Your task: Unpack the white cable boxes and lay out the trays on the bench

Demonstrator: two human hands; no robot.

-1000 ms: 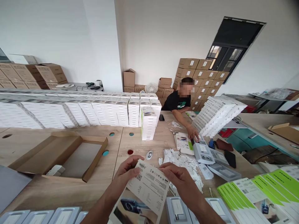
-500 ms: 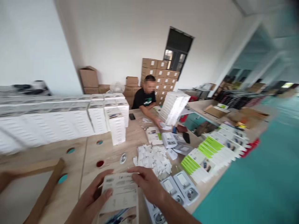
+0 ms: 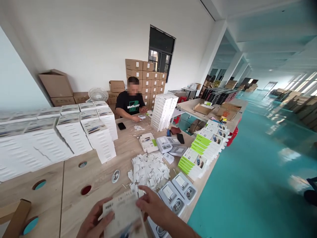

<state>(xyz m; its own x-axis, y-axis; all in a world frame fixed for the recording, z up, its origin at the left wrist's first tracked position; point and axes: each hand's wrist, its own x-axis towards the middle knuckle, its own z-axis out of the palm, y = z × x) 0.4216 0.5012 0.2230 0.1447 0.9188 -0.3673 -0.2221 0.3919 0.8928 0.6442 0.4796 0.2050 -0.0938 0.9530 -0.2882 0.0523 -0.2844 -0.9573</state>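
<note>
A white product box (image 3: 122,213) with printed text and a picture on its face is at the bottom of the view, slightly blurred. Fingers of my left hand (image 3: 95,219) wrap its left side, thumb across the front. My right hand (image 3: 155,206) grips the upper right edge with bent fingers. Right beside that hand, open grey trays (image 3: 169,193) hold white adapters and coiled cables. Beyond the box lies a heap of small white paper pieces (image 3: 150,170). A coiled white cable (image 3: 115,176) rests on the wooden table (image 3: 99,185).
Stacked white boxes (image 3: 74,135) line the left side. Green-and-white boxes (image 3: 195,160) run along the right table edge. Across the table, a person (image 3: 131,100) in a black shirt sits near a white box stack (image 3: 163,112) and a phone (image 3: 121,126). Round holes (image 3: 86,190) pierce the tabletop.
The view has swung right, so the scene sits further left. Both hands stay on the white box, which has tilted. The person opposite has drawn an outstretched arm back toward the body.
</note>
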